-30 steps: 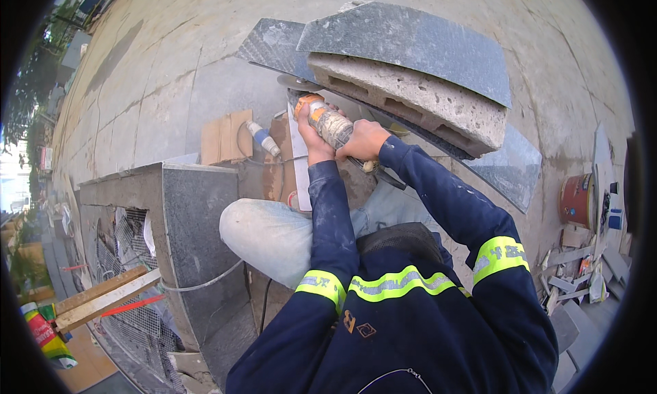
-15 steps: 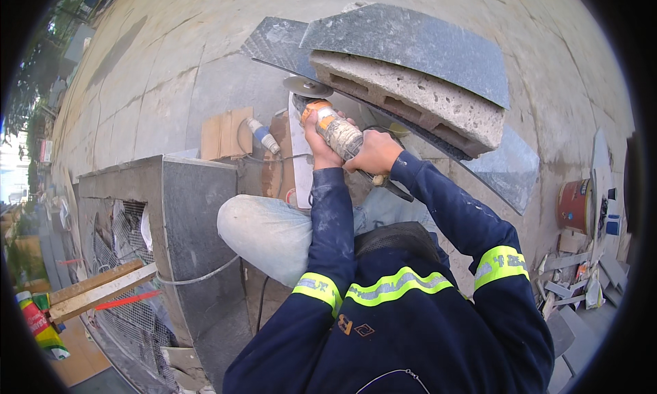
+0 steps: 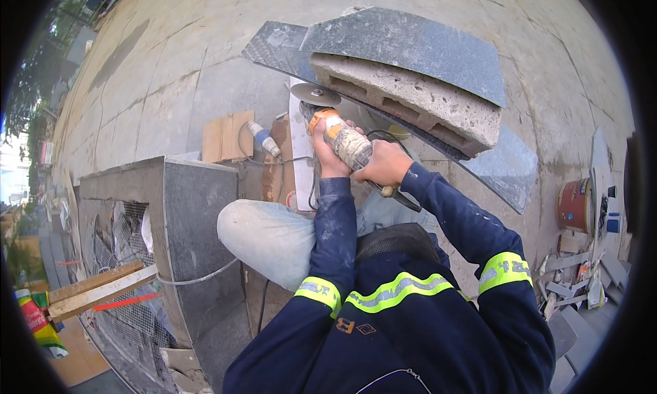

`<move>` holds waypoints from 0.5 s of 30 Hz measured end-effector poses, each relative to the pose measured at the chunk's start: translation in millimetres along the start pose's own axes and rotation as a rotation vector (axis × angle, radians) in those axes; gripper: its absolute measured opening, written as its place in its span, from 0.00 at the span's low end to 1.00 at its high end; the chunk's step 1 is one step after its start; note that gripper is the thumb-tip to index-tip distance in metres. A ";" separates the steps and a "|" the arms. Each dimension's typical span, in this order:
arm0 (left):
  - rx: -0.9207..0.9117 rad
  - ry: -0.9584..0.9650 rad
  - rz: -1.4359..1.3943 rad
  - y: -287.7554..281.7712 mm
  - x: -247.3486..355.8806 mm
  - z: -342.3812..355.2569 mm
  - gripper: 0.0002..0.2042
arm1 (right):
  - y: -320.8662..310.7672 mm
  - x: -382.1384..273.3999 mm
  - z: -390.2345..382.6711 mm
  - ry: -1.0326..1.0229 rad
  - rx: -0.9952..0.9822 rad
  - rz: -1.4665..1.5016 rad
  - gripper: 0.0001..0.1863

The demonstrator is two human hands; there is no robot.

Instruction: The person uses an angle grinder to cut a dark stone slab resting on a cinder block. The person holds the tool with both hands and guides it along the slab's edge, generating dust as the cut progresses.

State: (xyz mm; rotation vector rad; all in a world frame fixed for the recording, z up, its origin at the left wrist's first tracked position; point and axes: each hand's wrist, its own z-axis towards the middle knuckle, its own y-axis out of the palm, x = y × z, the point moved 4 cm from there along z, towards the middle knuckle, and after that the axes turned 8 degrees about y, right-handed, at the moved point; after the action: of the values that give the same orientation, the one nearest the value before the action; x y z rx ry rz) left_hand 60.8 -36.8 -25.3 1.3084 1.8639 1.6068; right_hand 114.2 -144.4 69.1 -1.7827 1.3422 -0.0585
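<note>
Both my hands are closed round an orange, dusty angle grinder. My left hand wraps its front part behind the head, and my right hand grips the rear of the body. The round cutting disc lies close to the lower edge of a dark stone slab; I cannot tell whether they touch. On top of that slab sits a pale hollow concrete block, with another grey stone slab lying over it.
A grey stone-faced box structure stands left of my knee. Nearby lie a cardboard piece and a blue-and-white cable plug. Power cable loops run by my legs. On the right are a red bucket and broken tile pieces.
The grinder and both my hands have shifted slightly to the right, its disc moving along the slab's lower edge. The slabs and block stay nearly where they were.
</note>
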 end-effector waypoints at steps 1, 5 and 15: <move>-0.004 0.000 -0.006 0.4 -0.4 -0.2 0.26 | 0.1 0.1 0.5 0.000 0.003 0.004 0.36; -0.019 -0.022 -0.003 -2.6 1.8 3.4 0.27 | 0.4 -1.4 4.0 0.012 -0.007 0.013 0.36; 0.047 0.039 -0.006 -3.2 20.0 30.1 0.24 | -2.5 -17.6 36.0 -0.032 0.002 0.012 0.35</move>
State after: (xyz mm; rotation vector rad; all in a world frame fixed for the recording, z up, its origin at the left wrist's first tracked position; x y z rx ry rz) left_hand 72.1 -2.8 -31.2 1.2988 1.9383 1.6055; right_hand 127.0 -108.5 56.5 -1.7667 1.3298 -0.0242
